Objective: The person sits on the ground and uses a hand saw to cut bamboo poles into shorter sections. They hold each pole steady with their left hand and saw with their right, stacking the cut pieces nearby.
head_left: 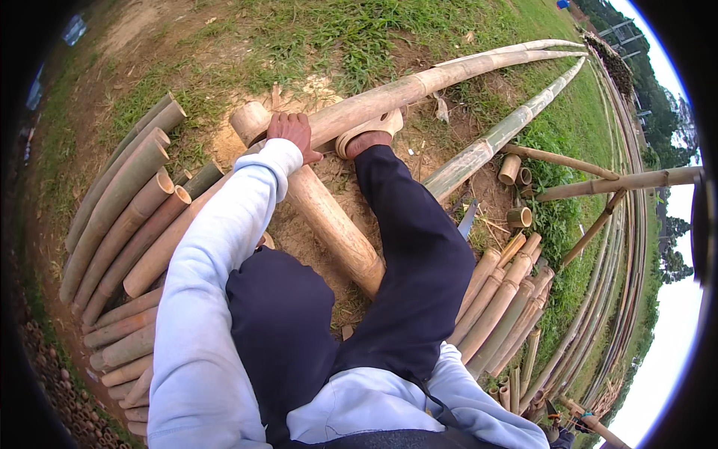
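One hand is seen: the left hand is laid over a thick bamboo log, fingers curled down on it near its far cut end. The log lies on bare soil, running from the hand back between the person's legs. The right hand is out of view, so its state cannot be told. A sandalled foot is pressed against a long pole that crosses just beyond the log. Cut bamboo pieces are stacked to the left, and shorter ones to the right. Grass is spread beyond the soil.
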